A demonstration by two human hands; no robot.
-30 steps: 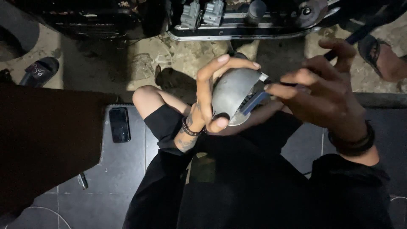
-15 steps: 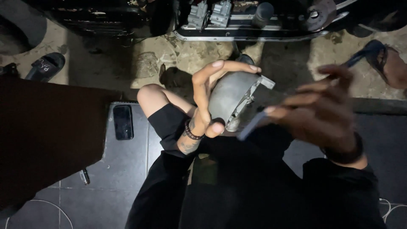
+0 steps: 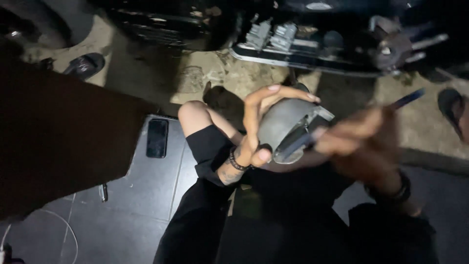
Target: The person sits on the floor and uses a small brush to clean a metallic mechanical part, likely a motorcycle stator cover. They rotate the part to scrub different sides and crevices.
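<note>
Grey rounded metal housing clasped in left hand, above the lap. Right hand, blurred, closed around a thin blue-handled tool whose tip meets the housing's edge. Working that edge, apparently; next needing steady aim. Phone left of the housing.

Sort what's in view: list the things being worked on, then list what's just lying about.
In hand:
- grey rounded metal part, gripped by the left hand
- thin dark tool, held by the blurred right hand, its other end at the part

Lying about:
- phone on the floor tiles
- sandal on the concrete, upper left
- white cable, bottom left
</note>
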